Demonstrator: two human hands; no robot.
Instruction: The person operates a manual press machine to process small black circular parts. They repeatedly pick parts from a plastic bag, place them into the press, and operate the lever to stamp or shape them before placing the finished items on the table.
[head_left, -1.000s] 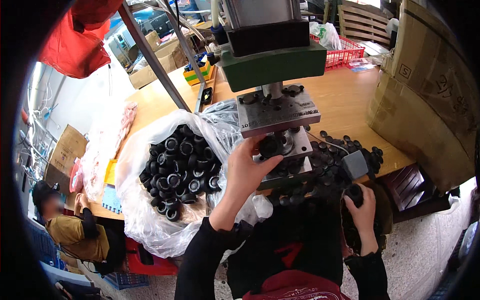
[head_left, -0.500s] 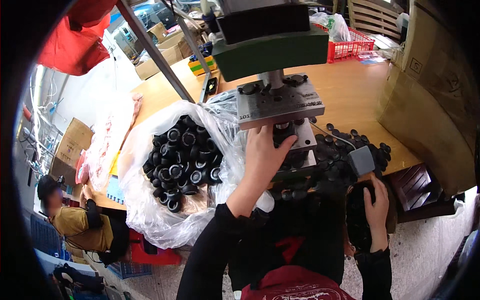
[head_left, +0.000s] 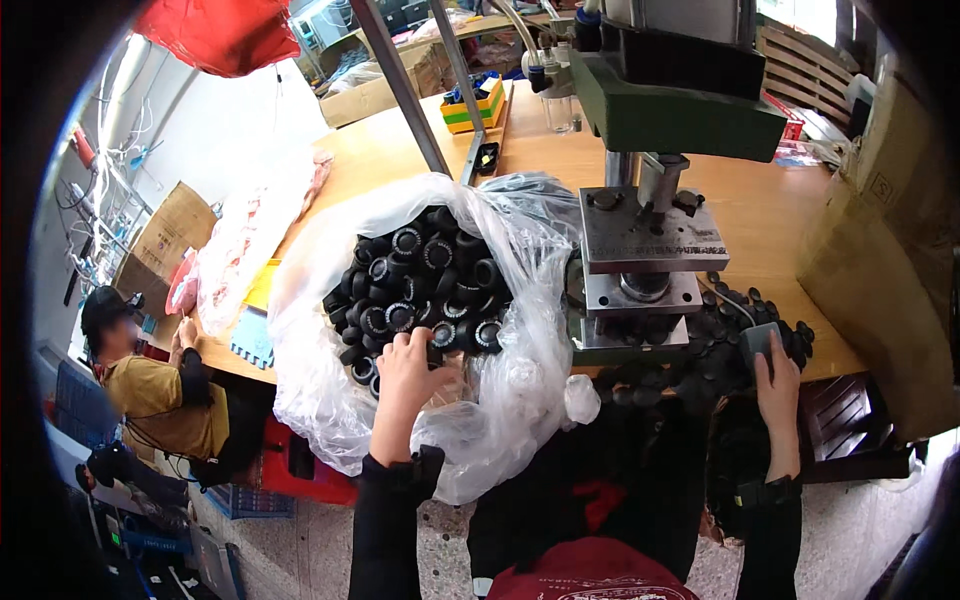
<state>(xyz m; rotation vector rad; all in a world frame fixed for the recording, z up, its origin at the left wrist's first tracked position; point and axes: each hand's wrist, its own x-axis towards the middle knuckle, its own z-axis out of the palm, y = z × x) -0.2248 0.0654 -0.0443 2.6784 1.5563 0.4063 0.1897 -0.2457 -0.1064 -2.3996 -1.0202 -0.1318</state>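
My left hand (head_left: pixel 405 385) reaches into a clear plastic bag (head_left: pixel 500 420) filled with black rubber wheels (head_left: pixel 410 285). Its fingers curl over a dark wheel at the bag's near side, partly hidden by the fingertips. Off to the right, my right hand (head_left: pixel 779 400) has its fingers stretched over a small grey box (head_left: pixel 762 342) with a cable. Between the hands stands a green bench press (head_left: pixel 680 115) with a steel die (head_left: pixel 655 235) under its head. Small black discs (head_left: pixel 720 350) lie scattered beside the die.
A tall cardboard sheet (head_left: pixel 880 260) stands at the table's right edge. Metal posts (head_left: pixel 400 85) rise behind the bag, near a yellow-green bin (head_left: pixel 475 105). At the left, another person (head_left: pixel 165 395) sits at the table. A dark container (head_left: pixel 730 465) is below my right forearm.
My left hand has left the die and moved left to the wheels in the bag. The view has shifted left. My right hand now lies farther over the grey box.
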